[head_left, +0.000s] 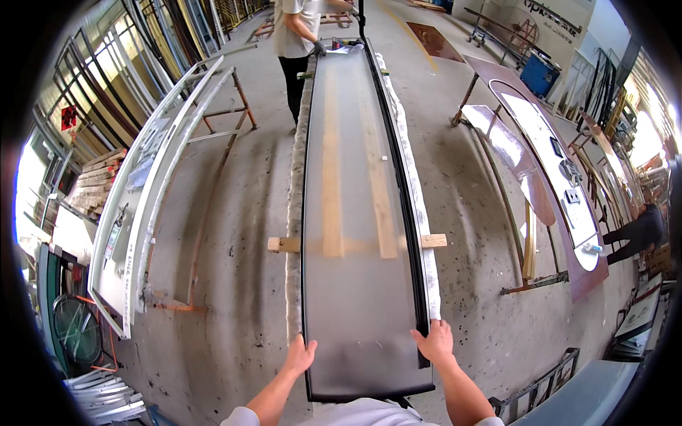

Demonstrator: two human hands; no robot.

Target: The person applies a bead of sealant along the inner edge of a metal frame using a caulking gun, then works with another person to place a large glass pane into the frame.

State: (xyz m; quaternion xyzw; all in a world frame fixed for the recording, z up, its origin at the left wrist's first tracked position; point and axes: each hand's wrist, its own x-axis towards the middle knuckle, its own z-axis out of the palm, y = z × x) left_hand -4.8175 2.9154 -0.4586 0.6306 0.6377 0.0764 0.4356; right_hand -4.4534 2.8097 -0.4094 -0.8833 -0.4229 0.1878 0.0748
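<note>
Lengthwise in front of me lies a long, translucent glass panel (pixel 362 305) with a black frame. My left hand (pixel 301 355) holds the frame's left edge close to the near end, thumb on top and fingers partly hidden along the outside. On the opposite edge, my right hand (pixel 435 341) grips the frame, its thumb reaching inward over a black strip (pixel 413 270) that runs along the right side. Pale wooden boards (pixel 332 177) show through the glass. A wooden crossbar (pixel 432 241) passes underneath and sticks out on both sides.
At the panel's far end stands a co-worker (pixel 293 35) with gloved hands, near small items on the glass. White frames (pixel 153 163) rest on a stand at left. To the right, a brown board (pixel 511 99) carries a white oval-ended panel (pixel 547 163). Another person (pixel 639 231) is at far right.
</note>
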